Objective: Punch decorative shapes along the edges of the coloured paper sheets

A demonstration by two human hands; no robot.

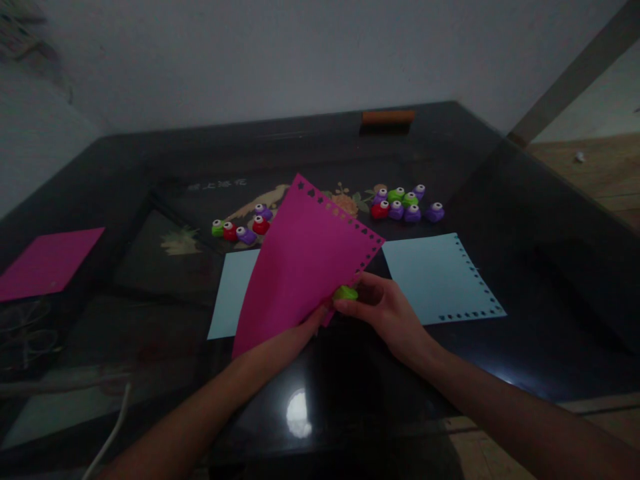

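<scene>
Indoors, a dark glossy tabletop [525,280] with a floral inlay under its glass fills the scene, pushed against a pale wall. Raised above its middle, tilted up toward the viewer, is a magenta paper sheet [295,267] with a row of small shapes punched along its far and right edges. Beneath and beside it lie two pale blue sheets: one [440,277] to the right, flat on the glass with punched holes along its right and near edges, the other [231,293] to the left, partly covered by the magenta sheet. A second magenta sheet [47,262] rests flat near the left edge, well apart from the rest. The person's left hand [307,327] grips the raised sheet at its lower edge, fingers hidden behind the paper. The right hand [387,310] is curled around a small green paper punch [345,293], thumb and fingers pinching it at the sheet's lower right edge. Farther back sit two clusters of small punches in green, red and purple, one [243,228] on the left and one [403,203] on the right. An orange-brown block [388,117] lies by the far edge.
</scene>
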